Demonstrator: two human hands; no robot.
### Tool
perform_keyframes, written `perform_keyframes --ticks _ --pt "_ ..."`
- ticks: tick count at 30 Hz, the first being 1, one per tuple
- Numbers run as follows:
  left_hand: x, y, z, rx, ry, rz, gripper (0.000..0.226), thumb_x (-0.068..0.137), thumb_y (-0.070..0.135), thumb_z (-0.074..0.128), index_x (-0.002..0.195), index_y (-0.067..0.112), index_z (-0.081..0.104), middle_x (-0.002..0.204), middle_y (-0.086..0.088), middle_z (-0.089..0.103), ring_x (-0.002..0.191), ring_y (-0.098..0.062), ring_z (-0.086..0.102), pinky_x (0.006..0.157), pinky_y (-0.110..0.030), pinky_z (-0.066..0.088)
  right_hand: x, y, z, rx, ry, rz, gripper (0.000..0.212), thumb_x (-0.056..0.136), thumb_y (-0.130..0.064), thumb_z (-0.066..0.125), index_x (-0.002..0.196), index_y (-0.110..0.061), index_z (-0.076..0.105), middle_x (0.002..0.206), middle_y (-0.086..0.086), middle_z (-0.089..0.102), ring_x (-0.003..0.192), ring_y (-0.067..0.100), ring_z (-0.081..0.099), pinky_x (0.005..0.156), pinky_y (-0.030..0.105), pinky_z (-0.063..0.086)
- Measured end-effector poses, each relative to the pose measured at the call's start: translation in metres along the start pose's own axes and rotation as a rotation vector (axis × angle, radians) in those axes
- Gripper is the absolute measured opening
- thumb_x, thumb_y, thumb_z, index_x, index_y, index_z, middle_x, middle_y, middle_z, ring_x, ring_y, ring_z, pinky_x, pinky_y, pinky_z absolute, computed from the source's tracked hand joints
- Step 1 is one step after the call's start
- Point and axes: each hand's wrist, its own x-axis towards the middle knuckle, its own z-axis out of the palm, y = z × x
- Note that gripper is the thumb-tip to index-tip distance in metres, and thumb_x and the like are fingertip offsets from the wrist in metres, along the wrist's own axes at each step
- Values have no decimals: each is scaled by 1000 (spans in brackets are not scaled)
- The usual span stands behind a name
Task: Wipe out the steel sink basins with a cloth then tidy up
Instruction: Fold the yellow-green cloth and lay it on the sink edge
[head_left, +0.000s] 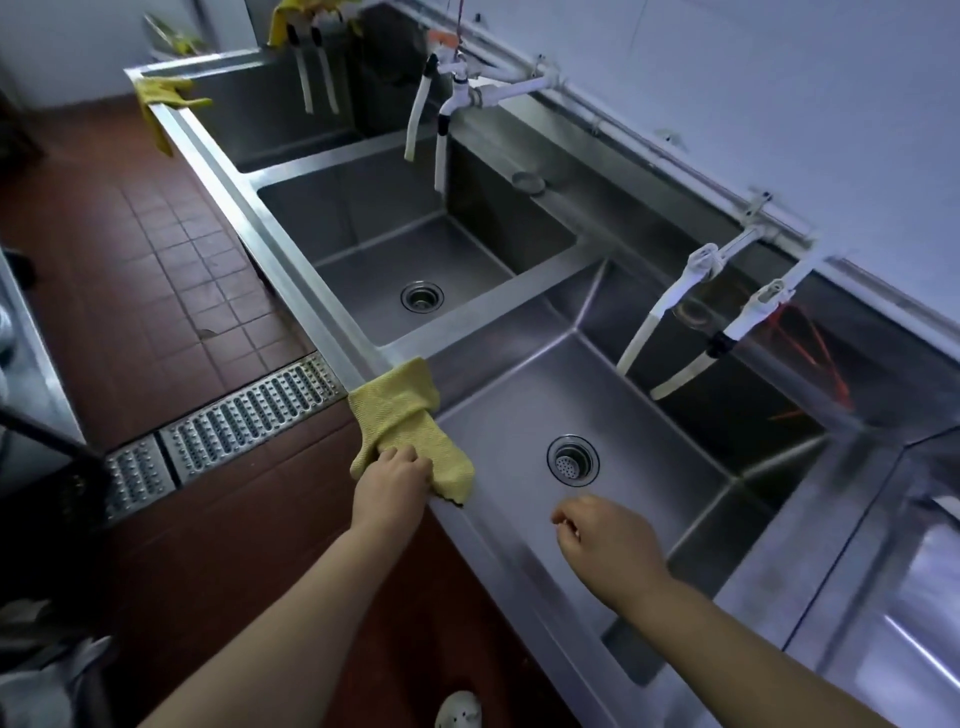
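Observation:
A yellow cloth (402, 410) lies draped over the front rim (311, 306) of the steel sink, at the divider between the middle basin (363, 249) and the near basin (519, 415). My left hand (392, 480) grips the cloth's near end on the rim. My right hand (605, 540) hovers over the near basin with fingers loosely curled and nothing in it. The near basin's drain (572, 460) has a strainer in it.
White taps with hoses hang over the near basin (696, 291) and the middle basin (447, 104). A second yellow cloth (158, 101) hangs on the far basin's rim. Red floor tiles and a metal drain grate (244, 410) lie left of the sink.

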Motion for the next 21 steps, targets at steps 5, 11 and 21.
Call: perform_keyframes --ticks 5,11,21 --pt "1 21 -18 -131 52 5 7 93 17 48 93 14 55 95 -4 58 87 -25 53 63 -34 30 -8 -1 -8 65 32 6 29 94 -24 42 115 -27 62 113 -11 63 95 8 58 72 23 44" --pt "-6 98 -54 -288 74 257 13 91 14 50 98 20 58 92 2 64 82 -19 56 65 -33 40 -22 -10 -47 233 264 -7 49 88 -34 57 135 -28 45 129 -9 49 98 12 56 75 25 46" --pt "-38 259 -76 -454 -111 662 14 88 17 57 90 29 64 82 17 60 77 -4 55 63 -12 37 -138 63 -113 222 577 219 39 88 -38 61 124 -24 56 116 -7 59 92 9 59 77 22 48"
